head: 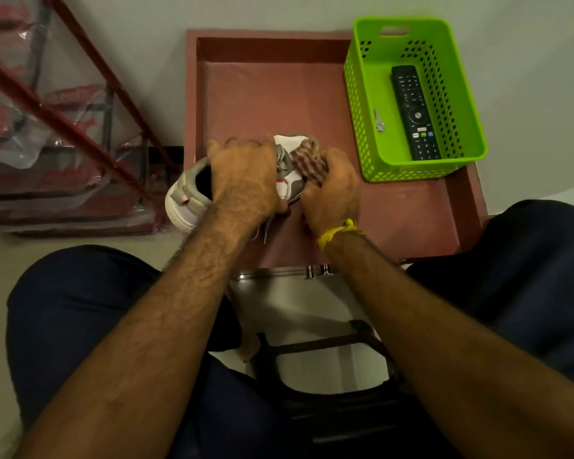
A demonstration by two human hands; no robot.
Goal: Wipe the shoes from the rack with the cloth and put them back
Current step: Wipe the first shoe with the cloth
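One shoe is in work in the head view: a white and grey laced sneaker (193, 190) lies across the near-left part of the reddish-brown tray-like tabletop (395, 210), heel overhanging the left edge towards eight o'clock, toe pointing to about one o'clock. The left hand (242, 180) clamps down over its middle, fingers curled round the upper. The right hand (332, 190), with a yellow thread band (337, 233) at the wrist, has its fingers closed round a bunched checked red-and-cream cloth (309, 159) and presses it against the toe end and laces.

By my reading the task is in its wiping stage. This shoe is not yet back on the rack, and how much of it is already clean cannot be told. At nine to ten o'clock stands the dark-red metal-framed shoe rack (73, 124), draped in clear plastic, with red footwear dimly visible behind the sheet. Those pairs probably wait their turn, though whether any are already wiped cannot be judged.

For room: the tabletop has a raised rim all round, and the far half, at twelve o'clock from the hands, offers bare surface for turning the shoe. At two o'clock a lime-green perforated plastic basket (471, 94) holding a black remote control (415, 114) sits close to the right hand, so broad strokes that way risk knocking it. The return path runs left over the rim towards the rack, past its slanted red bar. The person's knees in dark trousers flank the near edge at five and seven o'clock.
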